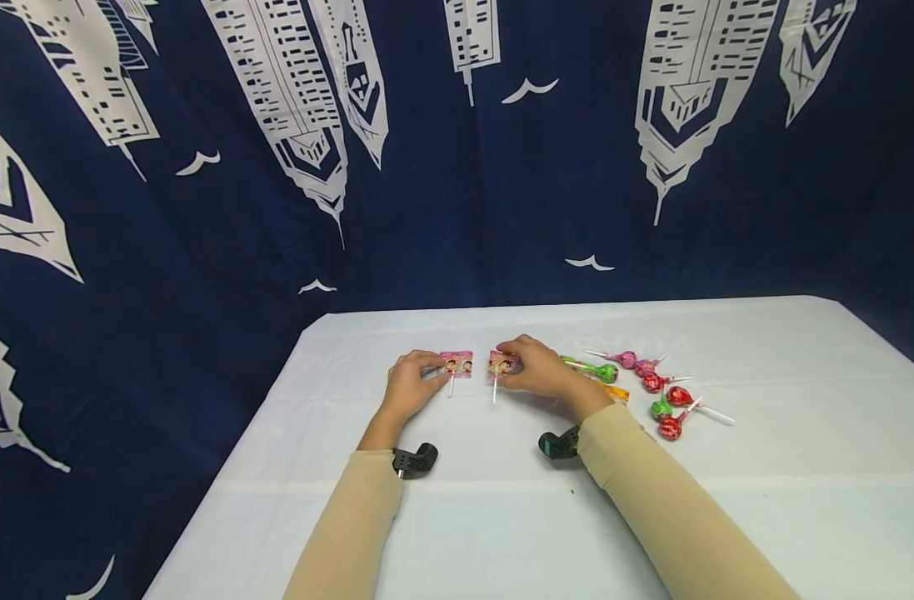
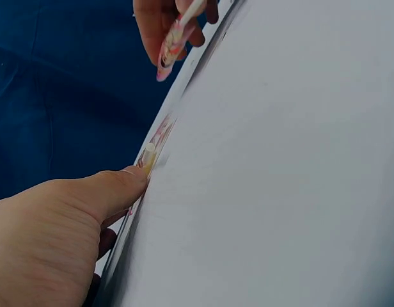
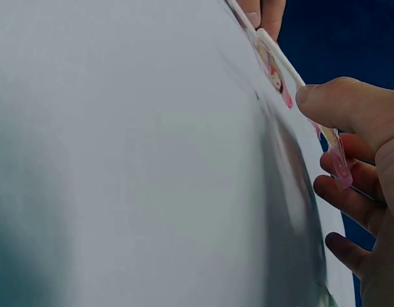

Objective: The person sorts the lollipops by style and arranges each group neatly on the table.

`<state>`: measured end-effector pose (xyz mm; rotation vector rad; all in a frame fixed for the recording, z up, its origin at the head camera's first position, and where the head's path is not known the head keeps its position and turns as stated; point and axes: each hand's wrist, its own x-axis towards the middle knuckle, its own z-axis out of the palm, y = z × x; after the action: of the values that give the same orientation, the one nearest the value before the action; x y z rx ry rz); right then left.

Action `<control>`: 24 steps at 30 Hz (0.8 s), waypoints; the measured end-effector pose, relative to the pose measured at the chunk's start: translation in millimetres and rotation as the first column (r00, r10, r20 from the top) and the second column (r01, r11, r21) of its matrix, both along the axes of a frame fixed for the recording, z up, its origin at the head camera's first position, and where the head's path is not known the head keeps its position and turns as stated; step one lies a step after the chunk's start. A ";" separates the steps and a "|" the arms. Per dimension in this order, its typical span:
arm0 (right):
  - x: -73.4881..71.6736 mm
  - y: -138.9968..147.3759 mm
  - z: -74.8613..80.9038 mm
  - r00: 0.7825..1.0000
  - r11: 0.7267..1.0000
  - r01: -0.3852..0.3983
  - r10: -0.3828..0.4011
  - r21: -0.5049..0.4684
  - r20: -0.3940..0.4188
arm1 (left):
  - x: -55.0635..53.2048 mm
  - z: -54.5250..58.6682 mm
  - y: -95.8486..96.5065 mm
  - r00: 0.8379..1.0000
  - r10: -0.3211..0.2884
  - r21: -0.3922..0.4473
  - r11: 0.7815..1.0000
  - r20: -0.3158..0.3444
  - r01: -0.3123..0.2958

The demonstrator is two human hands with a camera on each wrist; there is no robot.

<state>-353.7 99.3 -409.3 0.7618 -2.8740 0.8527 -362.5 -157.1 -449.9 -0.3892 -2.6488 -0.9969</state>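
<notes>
In the head view, my left hand (image 1: 410, 386) pinches the left side of a lollipop (image 1: 460, 365) in a flat pink wrapper with printed cartoon faces, its white stick pointing toward me. The left wrist view has the thumb of that hand close against the stick (image 2: 149, 153). A matching pink lollipop (image 1: 501, 363) is between the thumb and fingers of my right hand (image 1: 539, 368), a short gap to the right. Its wrapper (image 3: 338, 163) shows under the thumb in the right wrist view, raised off the white cloth, with the remaining fingers spread loosely behind.
Right of my right hand lie several round-headed lollipops, among them a green one (image 1: 605, 372), a pink one (image 1: 627, 359) and a red one (image 1: 670, 428). An orange wrapper (image 1: 617, 393) shows partly behind the right wrist. A dark blue patterned curtain (image 1: 457, 208) hangs behind the white table (image 1: 486, 517).
</notes>
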 end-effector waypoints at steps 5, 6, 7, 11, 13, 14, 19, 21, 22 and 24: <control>-5.4 -9.0 -6.3 0.999 0.998 0.032 -0.033 0.053 0.017 | -1.7 -1.4 -0.4 1.000 0.014 -0.009 1.000 0.002 -0.014; -6.4 -10.5 -7.2 0.999 0.998 0.039 -0.041 0.057 0.032 | -1.7 -1.9 -0.7 1.000 0.017 -0.012 1.000 0.003 -0.017; -7.2 -11.8 -7.8 0.998 0.997 0.044 -0.047 0.066 0.035 | -1.6 -2.1 -0.6 1.000 0.018 -0.013 1.000 0.003 -0.018; -8.1 -16.0 -9.2 0.998 0.994 0.058 -0.061 0.096 0.026 | -0.9 -1.9 0.1 1.000 0.011 -0.006 1.000 0.001 -0.011; -8.1 -17.6 -9.5 0.998 0.993 0.063 -0.066 0.096 0.024 | -0.7 -1.2 0.8 1.000 0.007 -0.002 1.000 -0.002 -0.007; -8.1 -18.3 -10.0 0.997 0.993 0.066 -0.068 0.096 0.022 | -0.8 -0.8 1.1 1.000 0.007 0.000 1.000 0.000 -0.007; -8.8 -21.9 -11.4 0.997 0.993 0.074 -0.077 0.089 0.031 | -2.4 -1.2 1.2 1.000 0.012 -0.006 1.000 0.002 -0.012; -9.6 -23.8 -12.0 0.996 0.993 0.075 -0.078 0.090 0.034 | -2.4 -1.4 0.8 1.000 0.011 -0.007 1.000 0.001 -0.011; -9.4 -24.8 -11.7 0.996 0.993 0.076 -0.079 0.090 0.037 | -2.4 -1.3 0.8 1.000 0.010 -0.007 1.000 0.002 -0.010; -9.2 -26.5 -11.8 0.996 0.993 0.080 -0.084 0.091 0.043 | -1.9 -1.2 0.9 1.000 0.007 -0.007 1.000 0.004 -0.007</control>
<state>-362.9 72.8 -421.1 0.6343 -2.9786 0.7470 -364.5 -156.2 -451.1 -0.3797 -2.6556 -0.9878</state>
